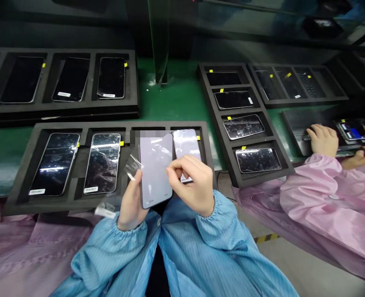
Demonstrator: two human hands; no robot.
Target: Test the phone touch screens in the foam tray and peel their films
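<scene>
Now the left hand (132, 206) grips a smartphone (155, 169), its long axis nearly upright, over the foam tray (108, 126) at the worktop's (176, 82) near edge, with a clear film (133, 167) beside it; the right hand's (190, 185) grip pinches narrowly at the phone's right edge.

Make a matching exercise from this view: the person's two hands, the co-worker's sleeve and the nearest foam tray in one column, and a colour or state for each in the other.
Column one:
1. Left hand
2. Right hand
3. Co-worker's sleeve
4. Foam tray

Column two:
A. Pink
B. Gripping the phone at its lower left edge
C. Black
D. Touching the phone's right edge

Pairs: 1-B, 2-D, 3-A, 4-C
</scene>
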